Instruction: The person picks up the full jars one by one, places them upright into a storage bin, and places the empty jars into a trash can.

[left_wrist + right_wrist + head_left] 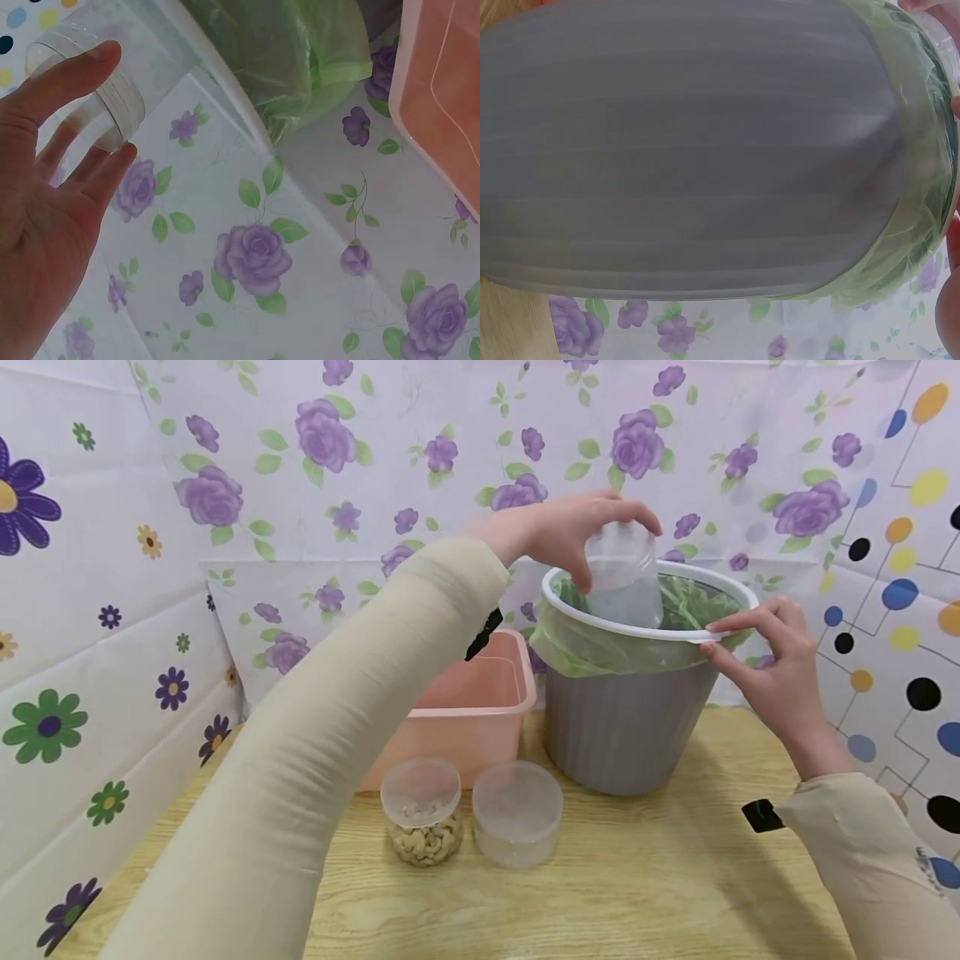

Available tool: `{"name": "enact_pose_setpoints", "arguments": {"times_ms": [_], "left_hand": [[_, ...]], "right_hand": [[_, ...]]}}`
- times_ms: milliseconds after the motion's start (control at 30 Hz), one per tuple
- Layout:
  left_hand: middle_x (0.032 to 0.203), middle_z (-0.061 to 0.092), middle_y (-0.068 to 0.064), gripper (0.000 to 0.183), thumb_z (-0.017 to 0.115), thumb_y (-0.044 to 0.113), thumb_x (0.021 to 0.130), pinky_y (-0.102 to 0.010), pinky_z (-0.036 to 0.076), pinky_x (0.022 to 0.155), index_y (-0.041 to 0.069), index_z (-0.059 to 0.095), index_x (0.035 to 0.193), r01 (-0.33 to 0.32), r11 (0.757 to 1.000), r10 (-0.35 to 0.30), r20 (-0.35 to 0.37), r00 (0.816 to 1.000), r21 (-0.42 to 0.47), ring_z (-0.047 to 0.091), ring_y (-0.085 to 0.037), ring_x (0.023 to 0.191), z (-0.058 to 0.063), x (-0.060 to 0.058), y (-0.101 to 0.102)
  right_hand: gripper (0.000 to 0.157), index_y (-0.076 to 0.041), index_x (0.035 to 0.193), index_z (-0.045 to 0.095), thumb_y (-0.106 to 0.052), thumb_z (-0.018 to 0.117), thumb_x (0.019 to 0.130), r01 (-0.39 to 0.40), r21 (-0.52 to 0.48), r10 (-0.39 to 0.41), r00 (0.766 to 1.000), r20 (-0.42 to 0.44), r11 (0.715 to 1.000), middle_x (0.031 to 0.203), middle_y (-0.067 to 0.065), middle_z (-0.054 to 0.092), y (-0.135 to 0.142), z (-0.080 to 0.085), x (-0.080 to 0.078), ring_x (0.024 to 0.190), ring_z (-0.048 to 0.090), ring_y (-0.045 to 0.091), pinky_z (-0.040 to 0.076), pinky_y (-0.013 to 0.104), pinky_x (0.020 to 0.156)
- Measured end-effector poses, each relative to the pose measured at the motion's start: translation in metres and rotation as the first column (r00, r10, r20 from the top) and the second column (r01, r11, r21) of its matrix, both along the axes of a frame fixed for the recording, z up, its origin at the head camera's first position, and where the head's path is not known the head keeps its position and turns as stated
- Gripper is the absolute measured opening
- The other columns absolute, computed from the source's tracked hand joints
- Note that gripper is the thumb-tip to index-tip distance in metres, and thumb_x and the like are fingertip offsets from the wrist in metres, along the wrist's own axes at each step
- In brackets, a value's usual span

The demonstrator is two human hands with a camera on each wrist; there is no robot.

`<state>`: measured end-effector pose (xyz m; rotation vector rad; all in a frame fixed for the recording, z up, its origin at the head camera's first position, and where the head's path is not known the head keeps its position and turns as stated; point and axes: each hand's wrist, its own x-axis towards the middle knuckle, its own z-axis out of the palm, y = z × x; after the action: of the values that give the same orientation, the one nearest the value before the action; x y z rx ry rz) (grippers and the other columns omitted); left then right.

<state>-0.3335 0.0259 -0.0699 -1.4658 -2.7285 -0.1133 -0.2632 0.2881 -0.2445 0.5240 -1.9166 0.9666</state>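
My left hand [573,531] grips a clear plastic container [624,589] by its upper end, thumb on one side and fingers on the other. The container is tipped over the grey trash bin [626,718], its lower end inside the white rim [645,633]. A green bag [600,652] lines the bin and folds over its outside. My right hand [783,664] pinches the rim at the bin's right side, between thumb and fingers. In the left wrist view, the held container [124,112] is see-through, with ridges round it near the fingertips.
A peach plastic basin [472,739] stands left of the bin, partly behind my left sleeve. Before it on the wooden table [600,893] are a clear jar of cashews [425,839] and a clear round tub [517,818]. Floral sheets [450,410] hang behind.
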Motion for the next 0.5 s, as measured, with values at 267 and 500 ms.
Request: {"name": "enact_pose_setpoints", "arguments": {"times_ms": [267, 500], "left_hand": [[0.157, 0.028, -0.001, 0.087, 0.08, 0.006, 0.079, -0.034, 0.041, 0.11, 0.038, 0.036, 0.148, 0.041, 0.997, -0.041, 0.003, 0.999, -0.059, 0.03, -0.016, 0.143, -0.014, -0.002, 0.013], [0.159, 0.026, 0.001, 0.087, 0.079, 0.008, 0.081, -0.031, 0.041, 0.111, 0.039, 0.034, 0.149, 0.031, 0.993, -0.03, 0.014, 0.999, -0.113, 0.028, -0.014, 0.145, -0.016, -0.004, 0.018]], "right_hand": [[0.021, 0.006, 0.097, 0.071, 0.006, 0.076, 0.076, 0.005, 0.004, -0.005, 1.0, -0.013, 1.0, 0.088, -0.015, 0.042, 0.001, -0.001, -0.001, 0.102, 0.037, -0.004, 0.023, 0.022, 0.088], [0.021, 0.006, 0.097, 0.071, 0.005, 0.076, 0.077, 0.004, -0.002, -0.004, 1.0, -0.011, 1.0, 0.089, -0.016, 0.043, 0.0, -0.001, -0.001, 0.101, 0.036, -0.004, 0.023, 0.022, 0.087]]}}
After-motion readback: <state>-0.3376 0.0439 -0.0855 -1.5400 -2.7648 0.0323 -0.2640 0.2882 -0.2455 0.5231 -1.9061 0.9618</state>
